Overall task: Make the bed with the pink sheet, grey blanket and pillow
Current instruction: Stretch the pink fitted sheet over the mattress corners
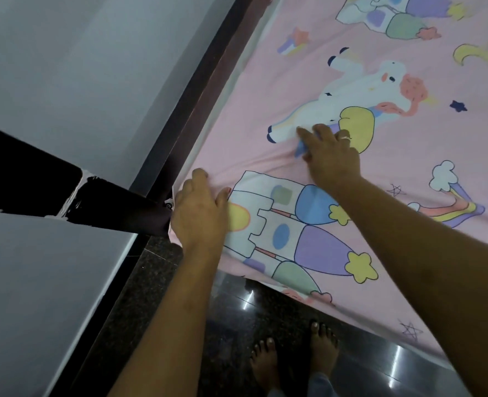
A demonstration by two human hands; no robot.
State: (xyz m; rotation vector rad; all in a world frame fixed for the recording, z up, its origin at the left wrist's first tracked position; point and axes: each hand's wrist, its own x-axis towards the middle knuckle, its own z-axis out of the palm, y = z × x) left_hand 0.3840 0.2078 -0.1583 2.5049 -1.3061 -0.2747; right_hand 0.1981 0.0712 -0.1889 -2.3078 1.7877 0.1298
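The left hand has its grip curled over the edge of the pink sheet at the bed's corner, with the thumb lying on the cloth. At its 1 o'clock the right hand, grip apart, presses flat on the unicorn print. The sheet covers the bed from 12 to 4 o'clock. The dark bed frame runs along its 10 o'clock side. Bare feet stand on the glossy floor at 6 o'clock.

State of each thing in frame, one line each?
pink sheet: spread flat, wrinkled by the hands, near edge hanging loose.
left hand: resting on the sheet's corner, fingertips hidden.
right hand: flat, fingers straight, pressing the sheet.
grey blanket, pillow: not in view.
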